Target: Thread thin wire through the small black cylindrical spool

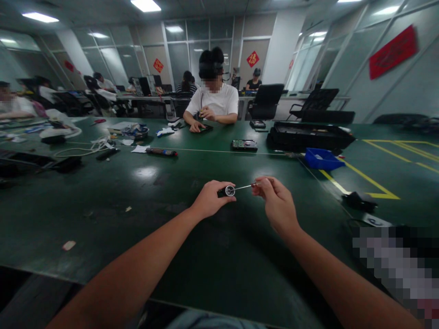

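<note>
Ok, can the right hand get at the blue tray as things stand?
Probably not yet: the right hand holds a thin metal tool, though nothing visible seems to stand between that hand and the blue tray.

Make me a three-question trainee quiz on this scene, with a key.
1. Which hand holds the thin metal-shafted tool?
2. True or false: the left hand grips a small dark cylinder with a light round rim.
3. Fill in: the small tray on the near side of the long black case is ____ in colour.

Key: 1. The right hand. 2. True. 3. Blue.
</note>
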`<state>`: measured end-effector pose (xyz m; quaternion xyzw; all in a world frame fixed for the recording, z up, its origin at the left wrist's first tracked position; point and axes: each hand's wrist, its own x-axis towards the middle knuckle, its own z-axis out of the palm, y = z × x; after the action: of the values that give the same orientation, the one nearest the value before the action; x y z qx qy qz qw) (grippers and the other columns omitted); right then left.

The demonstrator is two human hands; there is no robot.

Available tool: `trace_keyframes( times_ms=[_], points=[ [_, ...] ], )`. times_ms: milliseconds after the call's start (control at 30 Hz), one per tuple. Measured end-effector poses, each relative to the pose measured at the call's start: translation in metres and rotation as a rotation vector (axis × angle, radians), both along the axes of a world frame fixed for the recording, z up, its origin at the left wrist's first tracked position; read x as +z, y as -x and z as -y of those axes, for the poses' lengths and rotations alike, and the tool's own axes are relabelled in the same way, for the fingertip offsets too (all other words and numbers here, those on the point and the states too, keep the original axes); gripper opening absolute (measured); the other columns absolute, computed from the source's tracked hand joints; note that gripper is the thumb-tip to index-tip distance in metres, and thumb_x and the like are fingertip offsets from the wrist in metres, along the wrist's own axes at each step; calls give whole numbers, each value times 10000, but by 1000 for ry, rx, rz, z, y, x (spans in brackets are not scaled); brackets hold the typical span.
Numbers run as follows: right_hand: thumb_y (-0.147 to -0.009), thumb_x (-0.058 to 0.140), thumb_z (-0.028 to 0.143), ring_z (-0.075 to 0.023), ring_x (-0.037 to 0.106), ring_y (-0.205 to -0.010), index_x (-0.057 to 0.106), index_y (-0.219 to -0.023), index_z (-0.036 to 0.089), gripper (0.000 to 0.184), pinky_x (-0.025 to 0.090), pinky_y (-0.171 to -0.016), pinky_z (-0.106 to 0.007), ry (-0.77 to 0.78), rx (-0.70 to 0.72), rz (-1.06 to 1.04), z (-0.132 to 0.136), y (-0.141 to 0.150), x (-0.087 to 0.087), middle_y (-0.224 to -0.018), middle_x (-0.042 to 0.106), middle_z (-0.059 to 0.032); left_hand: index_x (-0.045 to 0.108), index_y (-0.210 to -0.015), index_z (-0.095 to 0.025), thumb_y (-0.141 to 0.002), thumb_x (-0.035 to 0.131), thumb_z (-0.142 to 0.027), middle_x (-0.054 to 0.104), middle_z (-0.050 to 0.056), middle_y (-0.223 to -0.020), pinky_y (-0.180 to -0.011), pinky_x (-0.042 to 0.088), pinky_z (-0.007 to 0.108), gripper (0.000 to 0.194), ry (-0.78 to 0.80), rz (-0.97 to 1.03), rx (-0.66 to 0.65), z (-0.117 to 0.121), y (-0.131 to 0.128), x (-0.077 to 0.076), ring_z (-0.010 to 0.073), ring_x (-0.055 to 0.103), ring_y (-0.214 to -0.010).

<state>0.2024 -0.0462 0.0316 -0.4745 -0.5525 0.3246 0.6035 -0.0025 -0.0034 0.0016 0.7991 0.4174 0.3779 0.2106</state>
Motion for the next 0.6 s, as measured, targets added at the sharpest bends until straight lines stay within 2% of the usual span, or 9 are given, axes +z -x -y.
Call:
trace_keyframes(
  times_ms=[133,233,400,600],
  points=[
    [-910,586,502,-194,645,-702,640,-913,211,296,570,-674,-366,161,7,-247,-10,-4,-7,-804,661,-44,714,-1185,-261,-806,806,-335,738,35,-1119,-963,461,403,396,0,-6,-16,1,0,2,236,634,-1044],
    [-909,580,510,-190,635,-662,617,-876,225,289,573,-641,-359,161,-7,-304,-14,-6,-11,-750,635,-25,712,-1186,-261,-810,802,-347,737,38,-1111,-964,455,412,397,-8,-23,-19,1,0,3,239,630,-1043],
    [-947,540,535,-189,656,-735,628,-965,228,319,566,-698,-359,18,-66,-122,-7,-4,-8,-854,680,-36,714,-1183,-268,-809,801,-365,737,34,-1121,-960,456,408,396,-2,-28,-14,1,0,3,239,631,-1042],
    [-1005,470,457,-193,651,-754,611,-996,223,273,521,-734,-370,-92,-126,232,8,0,6,-835,679,-41,713,-1189,-273,-800,811,-381,747,28,-1113,-948,451,403,415,-45,-48,-14,-1,0,0,236,635,-1034]
  ],
)
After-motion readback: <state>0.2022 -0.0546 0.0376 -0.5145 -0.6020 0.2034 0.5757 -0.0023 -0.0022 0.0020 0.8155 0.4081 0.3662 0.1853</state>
